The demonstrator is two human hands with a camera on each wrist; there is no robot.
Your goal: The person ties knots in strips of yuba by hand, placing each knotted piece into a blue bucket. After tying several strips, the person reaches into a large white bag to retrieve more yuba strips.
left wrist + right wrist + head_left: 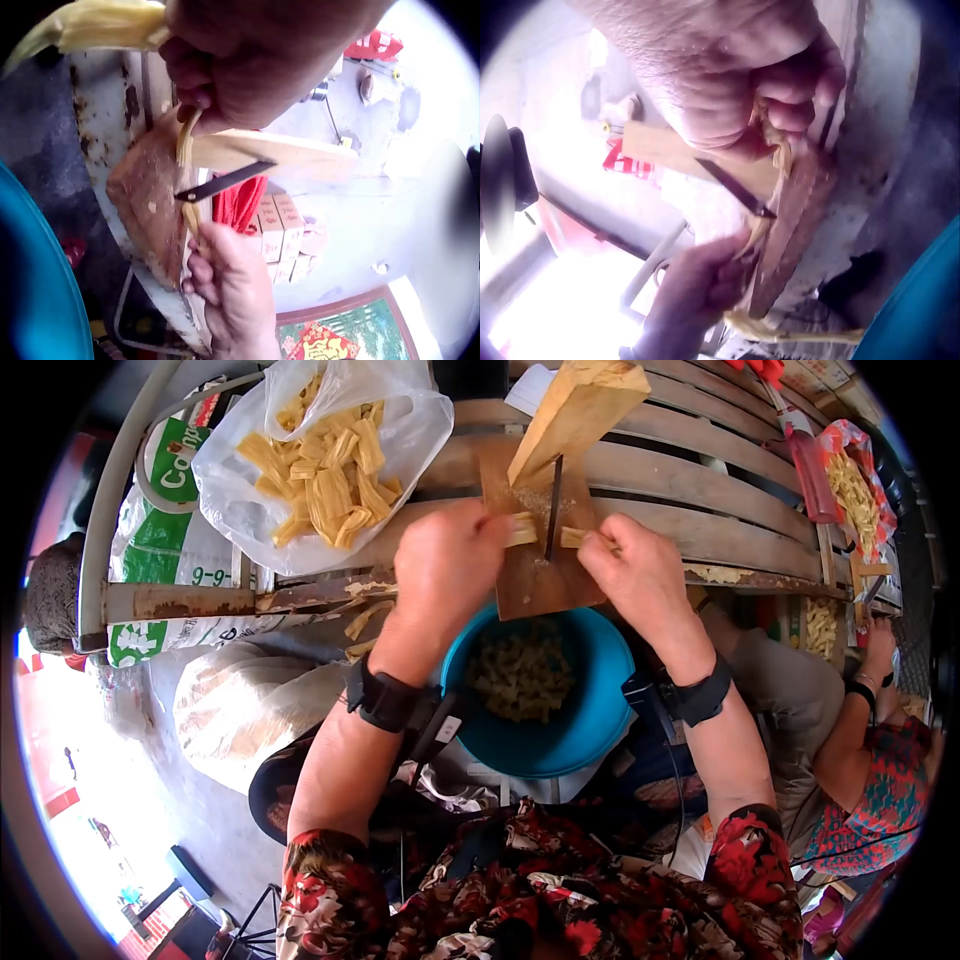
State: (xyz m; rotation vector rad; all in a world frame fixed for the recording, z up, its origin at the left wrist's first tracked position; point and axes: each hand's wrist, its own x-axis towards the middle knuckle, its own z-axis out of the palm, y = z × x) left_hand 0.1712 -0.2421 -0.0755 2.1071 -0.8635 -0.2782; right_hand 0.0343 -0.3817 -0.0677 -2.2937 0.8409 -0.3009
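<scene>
On either side of an upright dark blade are two yellow pieces, the left piece and the right piece, just above a small wooden board. The person's left hand grips the left piece with curled fingers, and a longer yellow end sticks out from the far side of that fist. The right hand pinches the right piece between thumb and bent fingers. Both wrists wear dark bands.

A pale wooden block rises at the blade's far side. The board lies on a slatted bench, its near end reaching over the rim of a blue tub. Short cut pieces lie in the tub. To the left on the bench, an open plastic bag holds a heap of yellow strips. Farther left is a green and white sack. At the far right, another person in a patterned top is near a red bag of yellow pieces.
</scene>
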